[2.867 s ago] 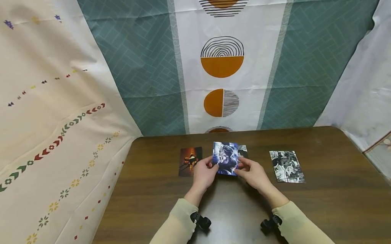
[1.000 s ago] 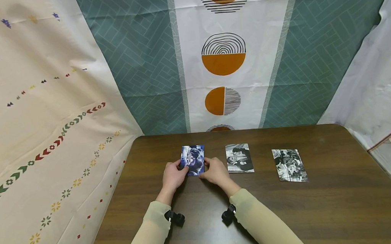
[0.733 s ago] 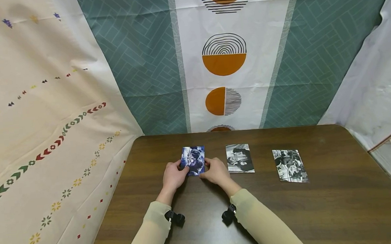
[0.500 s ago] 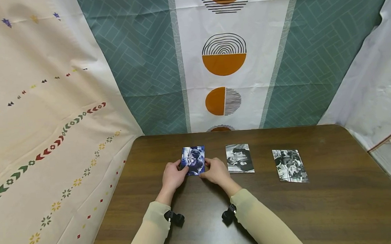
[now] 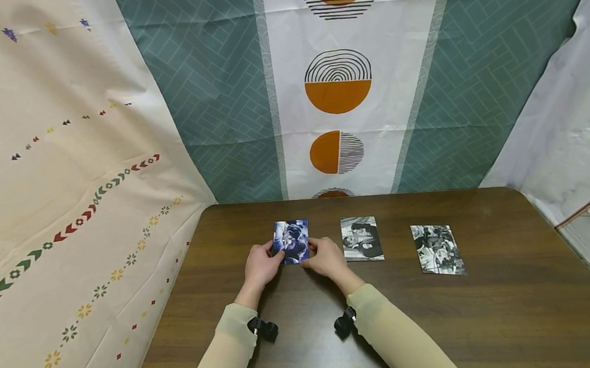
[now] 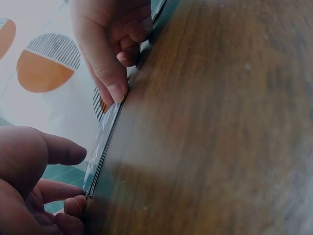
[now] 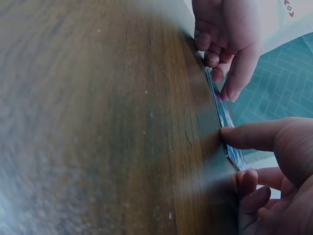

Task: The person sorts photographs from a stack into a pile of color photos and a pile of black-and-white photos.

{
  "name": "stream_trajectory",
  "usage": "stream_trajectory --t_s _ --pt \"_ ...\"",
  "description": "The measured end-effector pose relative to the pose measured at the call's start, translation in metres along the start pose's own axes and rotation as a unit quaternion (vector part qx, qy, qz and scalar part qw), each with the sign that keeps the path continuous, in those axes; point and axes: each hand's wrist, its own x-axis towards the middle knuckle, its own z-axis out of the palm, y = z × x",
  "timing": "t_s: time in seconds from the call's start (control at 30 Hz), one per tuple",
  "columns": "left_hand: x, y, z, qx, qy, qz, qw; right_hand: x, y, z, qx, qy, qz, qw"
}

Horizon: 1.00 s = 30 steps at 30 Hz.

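A blue-toned photo card (image 5: 293, 242) lies at the back left of the table, between both hands. At its left edge the left hand (image 5: 261, 266) holds it, the thumb over the lower left part. My right hand (image 5: 328, 257) grips the opposite side, thumb at the lower right corner. Seen edge-on in the left wrist view, the cards (image 6: 103, 159) form a thin layered stack close against the wood. In the right wrist view, the right thumb (image 7: 249, 135) touches the stack's edge. What lies beneath the blue card is hidden.
To the right lie a black-and-white photo card (image 5: 362, 239) and, farther right and slightly tilted, another black-and-white one (image 5: 438, 250). The brown wooden table (image 5: 518, 305) ends at a patterned cloth (image 5: 230, 154) behind. A cream cloth (image 5: 97, 251) hangs along the left side.
Over about three seconds, the hands have carried the blue card left from above the middle photo onto the spot of an orange-toned photo, now out of sight. In the last second, almost no movement.
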Motion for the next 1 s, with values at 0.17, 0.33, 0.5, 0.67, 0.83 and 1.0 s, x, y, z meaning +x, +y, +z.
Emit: stream_trajectory --t_s 0.17,0.33,0.5,0.67,0.83,1.0 --pt "-0.001 0.000 0.000 0.000 -0.004 -0.002 1.0000 0.000 0.000 0.000 -0.005 -0.001 0.002 1.000" --pt "0.000 0.001 0.000 -0.001 -0.004 -0.003 1.0000 -0.001 -0.002 -0.002 -0.008 0.000 -0.004 1.000" --pt "0.000 0.002 0.000 -0.004 -0.001 -0.002 1.0000 -0.003 -0.003 -0.002 -0.008 0.001 -0.006 1.000" --pt "-0.001 0.003 -0.001 -0.016 0.002 -0.004 0.9999 -0.003 -0.002 -0.002 0.000 0.001 -0.010 1.000" --pt "-0.003 0.005 -0.001 -0.075 0.018 -0.006 0.9970 -0.003 0.004 -0.005 0.039 -0.002 -0.039 0.998" --pt "-0.004 0.008 0.006 -0.120 0.053 0.016 0.9912 -0.011 0.010 -0.019 0.102 -0.019 -0.062 0.993"
